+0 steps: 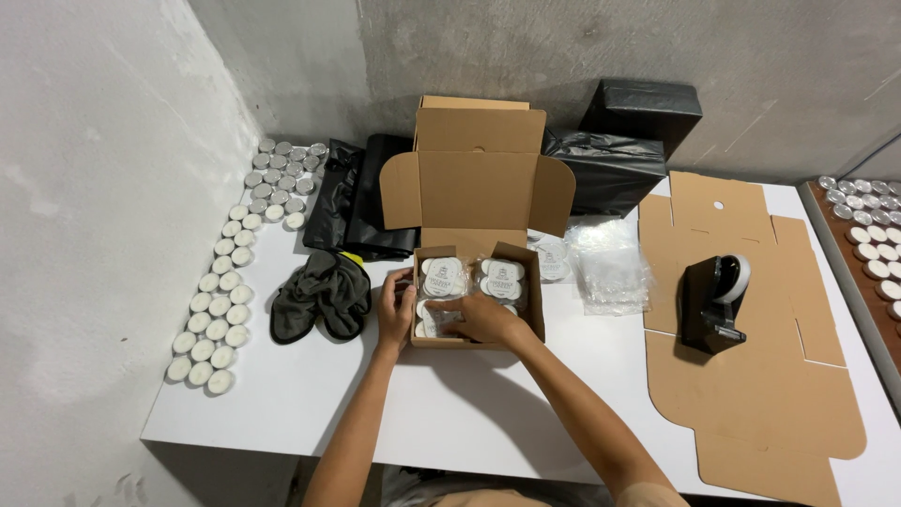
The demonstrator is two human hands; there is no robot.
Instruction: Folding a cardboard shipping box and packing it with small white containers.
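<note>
Both hands (pixel 441 319) loosely open on candle packets (pixel 469 280), inside cardboard box (pixel 535 300).

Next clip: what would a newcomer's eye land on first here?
The open brown cardboard box at the centre of the white table, with both hands in it: the left hand on its left wall, the right hand over clear packets of white tealight candles. Next, the rows of loose white tealight candles along the left edge and the black tape dispenser on flat cardboard at right.
</note>
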